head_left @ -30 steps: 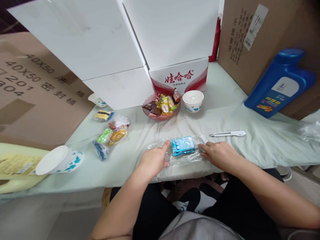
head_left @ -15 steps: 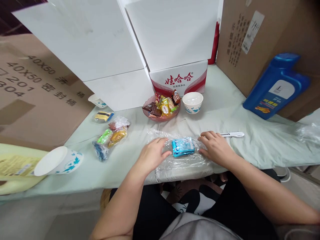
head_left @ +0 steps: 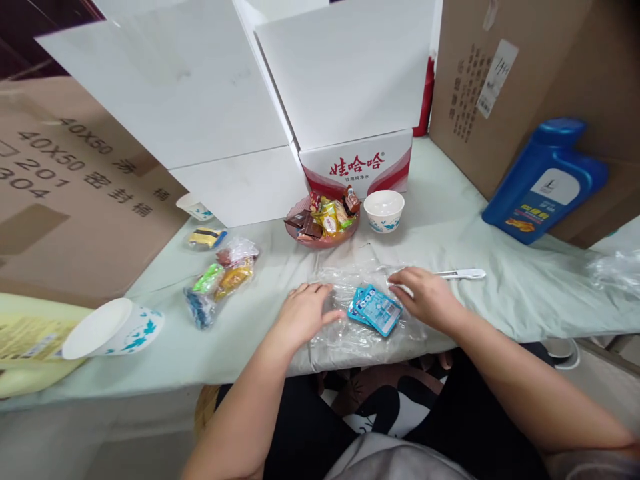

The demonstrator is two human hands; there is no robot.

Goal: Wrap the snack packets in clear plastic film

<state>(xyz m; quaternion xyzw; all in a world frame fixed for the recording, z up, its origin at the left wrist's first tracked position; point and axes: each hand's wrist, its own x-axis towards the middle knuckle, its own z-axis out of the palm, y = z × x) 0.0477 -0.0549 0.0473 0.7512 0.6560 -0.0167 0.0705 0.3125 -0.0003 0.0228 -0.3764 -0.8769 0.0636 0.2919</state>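
Observation:
Two flat blue-and-white packets [head_left: 379, 310] lie overlapping and fanned out, one partly covered by the other. Under them is a crumpled sheet of clear plastic wrap [head_left: 333, 337]. My left hand [head_left: 305, 317] rests on the wrap's left side, its thumb stretched toward the packets and apart from the fingers. To the right of the packets is my right hand [head_left: 427, 297], fingers loosely bent and thumb apart, close to the top packet's edge. A slim white box-cutter-like tool [head_left: 465, 274] lies just beyond the right hand, partly hidden by it.
A pink bowl [head_left: 323, 243] of wrapped sweets and a white paper cup [head_left: 384, 217] stand behind. To the left are bagged snacks [head_left: 220, 280] and a tipped paper cup [head_left: 117, 330]. A blue bottle [head_left: 545, 183] and cardboard boxes [head_left: 480, 80] stand at right.
The blue packets, stacked together before, are now spread apart and turned, with the top one shifted toward me and right. Both hands have stayed beside them.

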